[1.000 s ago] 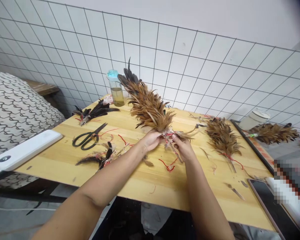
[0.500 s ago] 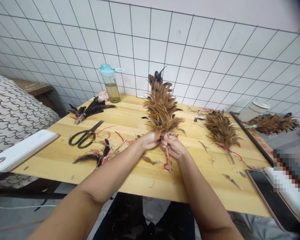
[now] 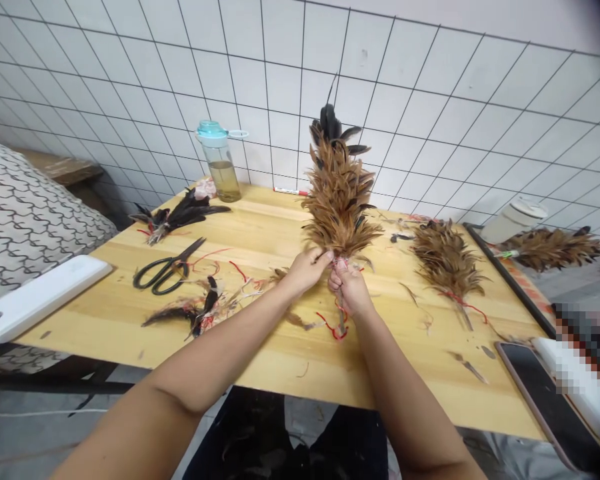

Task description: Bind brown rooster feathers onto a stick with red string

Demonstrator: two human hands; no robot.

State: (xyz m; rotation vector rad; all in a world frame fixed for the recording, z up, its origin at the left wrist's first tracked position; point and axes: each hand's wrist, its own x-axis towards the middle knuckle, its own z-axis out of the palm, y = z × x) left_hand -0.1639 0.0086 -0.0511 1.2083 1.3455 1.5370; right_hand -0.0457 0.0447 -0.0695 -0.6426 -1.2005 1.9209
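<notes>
A feather duster (image 3: pixel 337 193) with brown feathers and a black tip stands upright in front of me. My right hand (image 3: pixel 351 285) is wrapped round its stick, just under the lowest feathers. Pinched together beside the feather base are the fingers of my left hand (image 3: pixel 310 268); the small dark bit between them is too small to make out. Pinkish-red binding shows between the hands. Below the right fist, a red string (image 3: pixel 339 335) loops round the lower end of the stick near the wooden table (image 3: pixel 270 360).
Left lie black-handled scissors (image 3: pixel 165 270), loose feathers (image 3: pixel 200 317) and a black feather bundle (image 3: pixel 180 215) near a water bottle (image 3: pixel 223 167). On the right are another feather duster (image 3: pixel 447 260), a phone (image 3: pixel 543 393) and a white cup (image 3: pixel 513 220). A power bank-like white device (image 3: pixel 45 297) sits left.
The duster has risen and become more upright, shifting slightly right. My left hand has gone from cupping the lower feathers to a pinch beside them. My right hand now grips the stick in a fist.
</notes>
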